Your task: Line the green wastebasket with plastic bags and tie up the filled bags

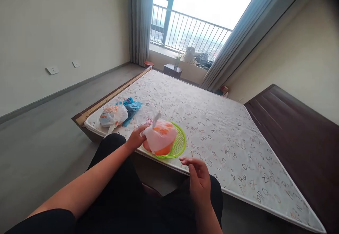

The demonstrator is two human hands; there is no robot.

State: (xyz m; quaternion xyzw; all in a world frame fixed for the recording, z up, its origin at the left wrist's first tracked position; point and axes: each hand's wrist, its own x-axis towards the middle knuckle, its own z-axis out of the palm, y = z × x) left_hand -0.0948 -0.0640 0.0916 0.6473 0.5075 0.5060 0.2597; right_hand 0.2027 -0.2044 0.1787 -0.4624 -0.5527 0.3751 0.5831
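My left hand grips a thin whitish plastic bag by its gathered side. Something orange shows through the bag, but I cannot make out what it is. The bag is over a lime-green plastic basket near the mattress's front edge and hides much of it. To the right of the basket, my right hand hovers with its fingers loosely curved and apart, holding nothing.
The lettered mattress lies in a wooden bed frame. Left of the basket sit a white plastic bag and a crumpled blue bag. The dark headboard rises at right; a small dark table stands beyond the bed.
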